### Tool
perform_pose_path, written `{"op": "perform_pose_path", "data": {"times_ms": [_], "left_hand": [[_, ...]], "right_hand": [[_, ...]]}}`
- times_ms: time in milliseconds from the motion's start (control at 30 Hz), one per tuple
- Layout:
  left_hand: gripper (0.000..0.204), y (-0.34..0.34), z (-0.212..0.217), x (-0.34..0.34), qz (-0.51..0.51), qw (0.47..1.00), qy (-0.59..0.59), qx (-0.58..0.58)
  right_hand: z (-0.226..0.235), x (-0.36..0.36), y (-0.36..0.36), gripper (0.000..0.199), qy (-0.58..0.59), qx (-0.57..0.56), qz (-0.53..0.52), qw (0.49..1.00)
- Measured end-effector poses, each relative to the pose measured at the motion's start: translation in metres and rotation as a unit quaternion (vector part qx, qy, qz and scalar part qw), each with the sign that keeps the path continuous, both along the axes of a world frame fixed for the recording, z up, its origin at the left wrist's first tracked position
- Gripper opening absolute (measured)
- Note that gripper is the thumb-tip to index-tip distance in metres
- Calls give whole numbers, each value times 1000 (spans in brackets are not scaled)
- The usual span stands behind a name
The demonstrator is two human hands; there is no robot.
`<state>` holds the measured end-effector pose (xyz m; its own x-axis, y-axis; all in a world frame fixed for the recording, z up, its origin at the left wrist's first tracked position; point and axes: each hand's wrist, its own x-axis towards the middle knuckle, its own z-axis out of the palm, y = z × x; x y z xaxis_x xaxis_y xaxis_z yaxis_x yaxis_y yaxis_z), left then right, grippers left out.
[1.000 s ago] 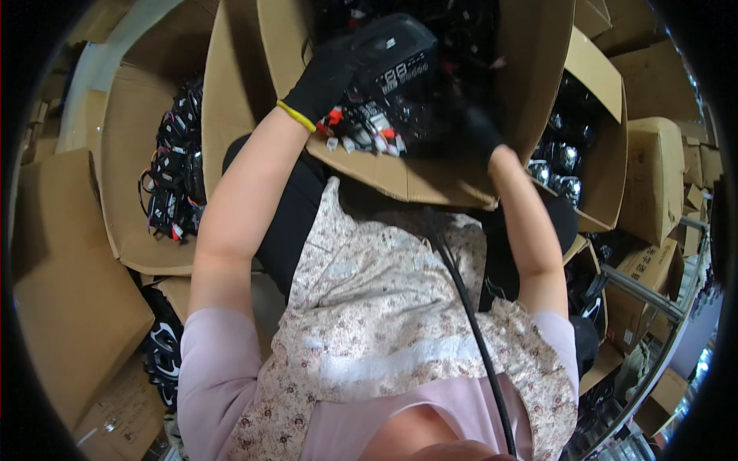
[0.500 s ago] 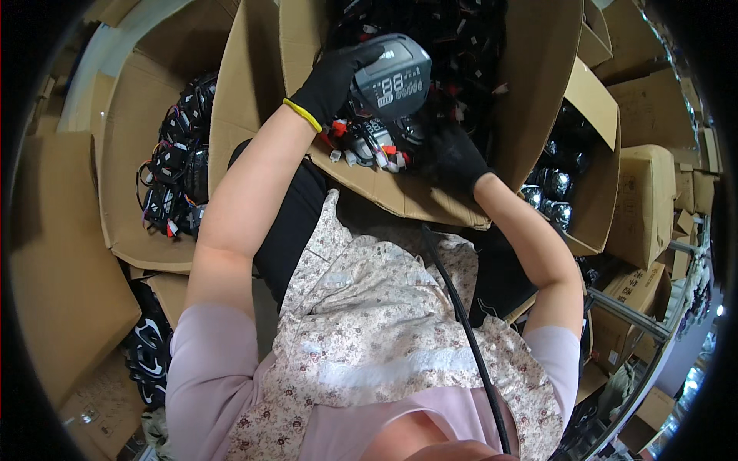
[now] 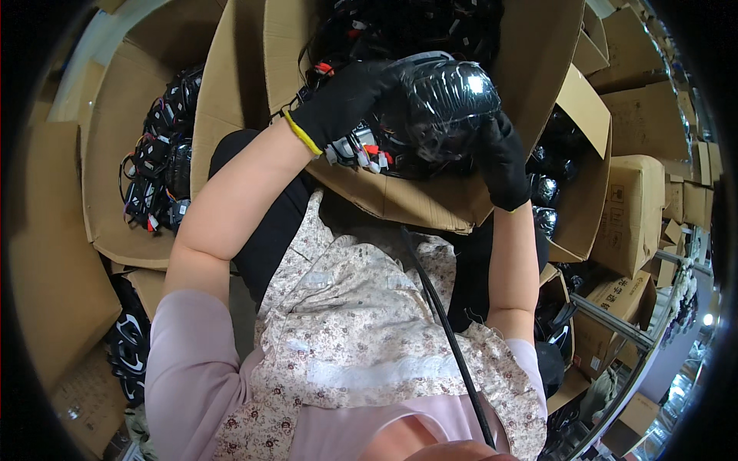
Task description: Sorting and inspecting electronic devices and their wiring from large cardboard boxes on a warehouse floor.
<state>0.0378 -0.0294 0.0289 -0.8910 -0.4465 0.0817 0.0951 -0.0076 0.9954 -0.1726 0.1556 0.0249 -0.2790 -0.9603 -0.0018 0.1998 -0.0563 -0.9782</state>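
Observation:
Over the big open carton (image 3: 400, 201), a rounded black housing wrapped in shiny clear film (image 3: 452, 96) is held up between my two hands. My left hand (image 3: 350, 100), in a black glove with a yellow cuff, grips its left side; the fingertips are partly hidden. On the other side, my right hand (image 3: 503, 161), also black-gloved, closes around its lower right edge. A grey rim shows along the housing's top; whether it belongs to the same unit I cannot tell. Below lie cables with white and red connectors (image 3: 372, 157) and dark units inside the carton.
At left stands another carton (image 3: 104, 207) with wired black units (image 3: 157, 173). To the right, a carton (image 3: 588, 207) holds film-wrapped black pieces (image 3: 544, 188). Farther right are a closed carton (image 3: 626, 215) and a metal rail (image 3: 615, 319). A black cord (image 3: 442, 315) hangs over my apron.
The display unit in my left hand no longer shows its lit-looking face. My right hand has come up out of the carton, and both hands now grip the film-wrapped housing.

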Motion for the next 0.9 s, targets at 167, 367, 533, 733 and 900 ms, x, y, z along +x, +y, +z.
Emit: {"op": "perform_pose_path", "data": {"times_ms": [167, 367, 533, 733, 900], "left_hand": [[38, -34, -56, 10, 27, 993, 27, 116], [40, -26, -15, 15, 44, 973, 49, -222], [38, -29, -16, 18, 63, 900, 58, -428], [43, -7, 41, 15, -68, 997, -21, -27], [45, 1, 45, 16, -68, 998, 10, -6]], "right_hand": [[-10, 7, -6, 36, 58, -3, -64, 996], [-10, -2, 3, 41, 100, 26, -1, 995], [-8, 5, -6, 43, 32, 30, 4, 999], [-18, 0, -1, 51, -7, 4, -16, 1000], [-16, 7, 0, 52, -66, -50, -1, 997]]}}
